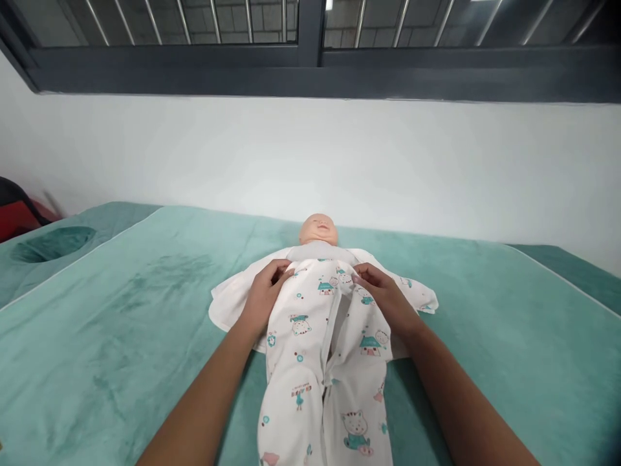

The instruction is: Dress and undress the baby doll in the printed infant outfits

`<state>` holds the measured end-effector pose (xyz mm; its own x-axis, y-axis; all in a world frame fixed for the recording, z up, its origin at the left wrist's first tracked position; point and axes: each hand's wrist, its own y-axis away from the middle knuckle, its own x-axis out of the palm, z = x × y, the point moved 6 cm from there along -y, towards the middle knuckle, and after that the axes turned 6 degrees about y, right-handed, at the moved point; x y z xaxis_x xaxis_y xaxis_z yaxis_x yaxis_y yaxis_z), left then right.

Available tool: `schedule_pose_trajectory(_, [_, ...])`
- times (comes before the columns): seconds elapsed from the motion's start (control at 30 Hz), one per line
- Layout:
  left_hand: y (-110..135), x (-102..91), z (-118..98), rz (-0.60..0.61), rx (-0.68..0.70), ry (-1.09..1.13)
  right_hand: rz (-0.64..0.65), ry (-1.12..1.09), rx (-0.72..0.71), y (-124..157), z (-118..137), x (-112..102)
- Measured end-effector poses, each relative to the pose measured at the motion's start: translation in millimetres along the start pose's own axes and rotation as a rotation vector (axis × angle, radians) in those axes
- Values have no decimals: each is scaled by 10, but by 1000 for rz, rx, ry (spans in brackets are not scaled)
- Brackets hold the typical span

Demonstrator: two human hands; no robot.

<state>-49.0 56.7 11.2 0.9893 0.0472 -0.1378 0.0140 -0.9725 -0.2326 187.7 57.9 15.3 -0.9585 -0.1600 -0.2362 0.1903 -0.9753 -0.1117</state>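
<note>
**Both hands at the chest of a dressed doll**

A pale plastic baby doll (317,230) lies face up at the middle of the teal plush-covered bed (121,310). It is wrapped in a white cotton romper printed with teal cats and houses (310,336).

The left hand (264,294) curls its fingers around the romper's upper edge beside the doll's shoulder, gripping the cloth. The right hand (383,298) lies on the other front panel with its fingertips bent onto the opening. Whether it pinches the cloth or only presses on it cannot be told.

The front opening gapes down the middle. An uneven pull from one side would likely drag the panels out of line or bunch the cloth under the doll. A hard tug could slide the light doll across the plush.

The doll's long axis runs from near to far. Its head points away toward the white wall (339,155), and the romper's legs trail toward the person.
</note>
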Motion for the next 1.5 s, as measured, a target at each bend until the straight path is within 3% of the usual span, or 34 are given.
schedule_pose_trajectory(0.3, [17, 35, -230, 58, 259, -108, -132, 186, -122, 67, 220, 26])
schedule_pose_trajectory(0.4, [-44, 69, -316, 95, 256, -247, -65, 254, -157, 27, 329, 77])
schedule_pose_trajectory(0.53, [-203, 93, -418, 10, 231, -498, 51, 236, -103, -98, 416, 137])
schedule_pose_trajectory(0.67, [-331, 176, -372, 32, 227, -639, 79, 277, -109, -211, 443, 203])
schedule_pose_trajectory(0.83, [-308, 155, -245, -10, 267, -597, -159, 262, -137, -306, 265, 82])
schedule_pose_trajectory(0.93, [-260, 149, -253, -31, 348, -492, -249, 432, -238, -394, 196, -18])
schedule_pose_trajectory(1.0, [-259, 158, -242, -16, 332, -452, -295, 542, -280, -446, 178, -68])
schedule_pose_trajectory(1.07, [-272, 159, -218, -3, 273, -429, -307, 574, -219, -467, 134, -101])
schedule_pose_trajectory(1.17, [-282, 145, -186, -1, 183, -393, -214, 465, -65, -388, 58, -97])
schedule_pose_trajectory(1.33, [-234, 87, -171, -73, 108, -322, 155, 211, 77, -100, 6, -57])
schedule_pose_trajectory(1.5, [-148, 67, -178, -106, 125, -280, 324, 137, 104, 74, 13, -129])
